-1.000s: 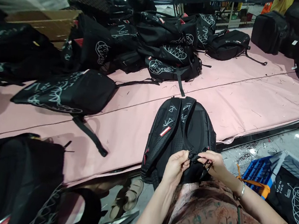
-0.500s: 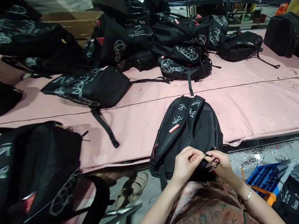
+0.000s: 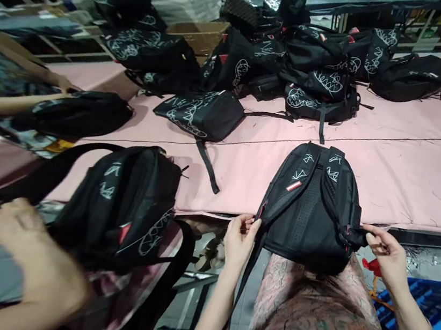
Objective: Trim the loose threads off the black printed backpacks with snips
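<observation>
A black backpack (image 3: 312, 209) with white scribble print and a small red tag lies straps-up at the near edge of the pink table (image 3: 406, 173), partly over my lap. My left hand (image 3: 238, 239) pinches the bag's lower left corner where a strap hangs down. My right hand (image 3: 385, 251) pinches the lower right corner at the strap end. Both hands are closed on the bag.
A co-worker's arm (image 3: 24, 263) at the near left holds another black backpack (image 3: 126, 201). Several more black backpacks (image 3: 314, 69) are piled at the back of the table, one flat bag (image 3: 203, 111) in the middle. A blue crate (image 3: 426, 300) sits on the floor at right.
My hands have moved apart from the middle of the bag's bottom edge to its two lower corners. The view has swung left, bringing the co-worker's arm and bag into sight.
</observation>
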Available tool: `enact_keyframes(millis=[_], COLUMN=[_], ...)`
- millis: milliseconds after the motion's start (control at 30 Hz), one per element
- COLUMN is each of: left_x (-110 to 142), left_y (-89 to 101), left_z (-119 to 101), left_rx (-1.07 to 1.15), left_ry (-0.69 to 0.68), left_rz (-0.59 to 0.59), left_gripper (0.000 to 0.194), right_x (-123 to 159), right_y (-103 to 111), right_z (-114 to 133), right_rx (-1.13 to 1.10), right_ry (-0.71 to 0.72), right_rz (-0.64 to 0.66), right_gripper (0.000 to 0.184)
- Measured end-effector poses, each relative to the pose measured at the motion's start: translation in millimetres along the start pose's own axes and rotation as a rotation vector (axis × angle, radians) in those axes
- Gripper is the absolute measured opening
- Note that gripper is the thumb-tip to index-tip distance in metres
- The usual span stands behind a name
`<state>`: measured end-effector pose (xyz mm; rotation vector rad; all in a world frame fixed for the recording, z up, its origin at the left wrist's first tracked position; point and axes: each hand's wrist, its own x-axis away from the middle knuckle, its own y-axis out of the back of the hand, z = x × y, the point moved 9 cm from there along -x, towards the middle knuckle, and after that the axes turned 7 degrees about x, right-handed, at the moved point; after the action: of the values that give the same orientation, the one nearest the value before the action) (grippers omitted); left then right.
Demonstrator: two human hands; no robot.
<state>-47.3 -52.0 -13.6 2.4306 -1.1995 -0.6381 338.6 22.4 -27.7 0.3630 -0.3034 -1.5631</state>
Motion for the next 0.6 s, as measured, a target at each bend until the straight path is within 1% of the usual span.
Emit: enact_keyframes(millis=[67, 100, 167, 200, 267, 333, 367, 400, 433, 467, 500, 567, 600], left_x=[12.9, 22.7, 47.0, 60.8, 89.5, 115.8, 125.0, 129.7, 129.5, 124.7, 116.1, 94.7, 85.3], left_y=[0.6, -0.4, -2.0, -3.4, -6.2, -7.5, -5.2, 0.4, 9.1, 21.1, 37.0, 77.9, 104.3], left_z=[27.1, 38.0, 52.1, 54.3, 49.4, 35.5, 27.0, 18.5, 10.0, 1.3, -7.1, -21.2, -27.7], left_rx=[-0.005, 0.003, 0.043, 0.063, 0.063, 0.012, -0.016, -0.024, 0.001, 0.06, 0.152, 0.379, 0.475], left_ry=[0.106, 0.151, 0.202, 0.195, 0.113, -0.035, -0.111, -0.168, -0.198, -0.205, -0.19, -0.128, -0.114], left_rz=[0.091, 0.134, 0.206, 0.252, 0.374, 0.51, 0.549, 0.553, 0.528, 0.478, 0.395, 0.174, 0.012], left_gripper=[0.035, 0.035, 0.034, 0.035, 0.043, 0.051, 0.05, 0.046, 0.04, 0.034, 0.029, 0.018, 0.011], right_x=[6.1, 9.3, 14.8, 17.1, 20.9, 24.2, 25.4, 26.2, 26.6, 26.7, 26.6, 26.1, 25.7], right_y=[5.9, 5.3, -3.8, -11.8, -31.9, -53.8, -63.9, -72.8, -80.3, -86.6, -91.6, -98.6, -100.2], right_z=[12.2, 20.8, 39.3, 48.3, 64.2, 76.1, 80.4, 83.5, 85.6, 86.8, 86.9, 83.8, 81.2], right_rx=[-0.01, -0.017, -0.007, 0.009, 0.04, 0.048, 0.041, 0.03, 0.021, 0.015, 0.013, 0.02, 0.025], right_ry=[0.039, 0.064, 0.109, 0.128, 0.165, 0.197, 0.21, 0.219, 0.226, 0.231, 0.234, 0.224, 0.215], right_rz=[-0.061, -0.068, -0.024, 0.023, 0.137, 0.251, 0.296, 0.329, 0.354, 0.373, 0.39, 0.43, 0.451], right_gripper=[0.029, 0.025, 0.02, 0.02, 0.023, 0.027, 0.029, 0.03, 0.031, 0.032, 0.033, 0.033, 0.034])
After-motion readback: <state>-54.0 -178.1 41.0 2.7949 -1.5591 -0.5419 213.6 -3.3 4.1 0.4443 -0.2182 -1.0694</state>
